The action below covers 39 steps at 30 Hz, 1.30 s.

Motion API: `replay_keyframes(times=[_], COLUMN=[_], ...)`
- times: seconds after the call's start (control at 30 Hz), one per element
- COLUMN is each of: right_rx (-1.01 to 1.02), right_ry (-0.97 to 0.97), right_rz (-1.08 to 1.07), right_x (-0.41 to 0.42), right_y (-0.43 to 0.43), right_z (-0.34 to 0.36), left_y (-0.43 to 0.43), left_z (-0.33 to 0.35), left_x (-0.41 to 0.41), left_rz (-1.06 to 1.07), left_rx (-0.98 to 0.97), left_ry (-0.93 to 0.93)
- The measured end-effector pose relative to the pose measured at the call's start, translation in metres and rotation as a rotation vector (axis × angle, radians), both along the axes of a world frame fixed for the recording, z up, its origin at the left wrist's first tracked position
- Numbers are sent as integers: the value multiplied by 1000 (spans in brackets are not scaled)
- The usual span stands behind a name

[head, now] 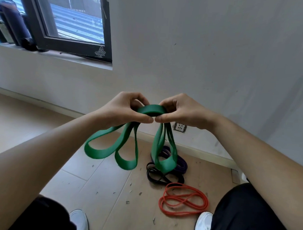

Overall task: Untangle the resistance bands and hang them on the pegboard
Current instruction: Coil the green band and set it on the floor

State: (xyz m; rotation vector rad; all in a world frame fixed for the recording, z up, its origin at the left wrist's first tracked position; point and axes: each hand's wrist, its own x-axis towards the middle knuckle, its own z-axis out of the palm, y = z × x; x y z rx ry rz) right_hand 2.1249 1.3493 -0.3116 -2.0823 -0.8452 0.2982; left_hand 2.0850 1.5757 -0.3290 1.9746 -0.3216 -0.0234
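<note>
In the air above the floor (pixel 96 178), the left hand (pixel 125 110) and right hand (pixel 180 111) both pinch the green band (pixel 128 148) at its top fold; its loops hang down, long axis vertical; untangling seems in hand; next, I think, pull the loops apart; black band (pixel 155 176), purple band (pixel 181 165), red band (pixel 183 199) lie below; no pegboard is visible.
</note>
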Motion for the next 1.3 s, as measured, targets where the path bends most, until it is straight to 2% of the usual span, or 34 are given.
replay_keyframes(times=[0.13,0.27,0.47,0.6,0.83,1.2,1.3], right_rx=[141,193,94,25,9,-73,-129], right_ry=[25,59,65,26,-82,-104,-143], right_rz=[-54,-69,-76,-51,-45,-3,-48], right_x=[2,2,2,-6,-10,-9,-9], right_y=[-3,-10,-19,-15,-6,-12,-15], right_z=[1,0,-2,-3,-1,0,-2], left_y=[8,3,0,-5,-6,-1,-7], left_z=[-9,-16,-15,-12,-11,-29,-39], left_x=[-1,-4,-5,-5,-3,-6,-12], left_rz=[-58,-74,-26,-39,-60,-120,-138], left_rx=[81,5,-168,-217,-195,-25,41], left_ry=[45,51,-25,-57,-58,31,44])
